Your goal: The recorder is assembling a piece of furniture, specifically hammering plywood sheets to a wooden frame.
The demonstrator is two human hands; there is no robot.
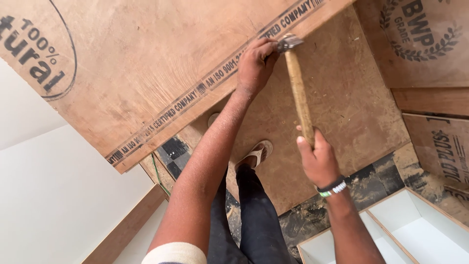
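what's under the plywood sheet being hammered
Under the plywood sheet: another board on the floor, a sandalled foot, dark tiles. Whatever lies beneath its middle is covered.

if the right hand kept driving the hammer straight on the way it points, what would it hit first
Probably the edge of the plywood sheet, right where the left hand pinches something too small to tell. The hammer head in the right hand looks nearly there.

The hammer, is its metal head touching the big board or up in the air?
Touching, it seems. The hammer head sits at the plywood sheet's edge, beside the left hand's fingertips; the right hand grips the handle.
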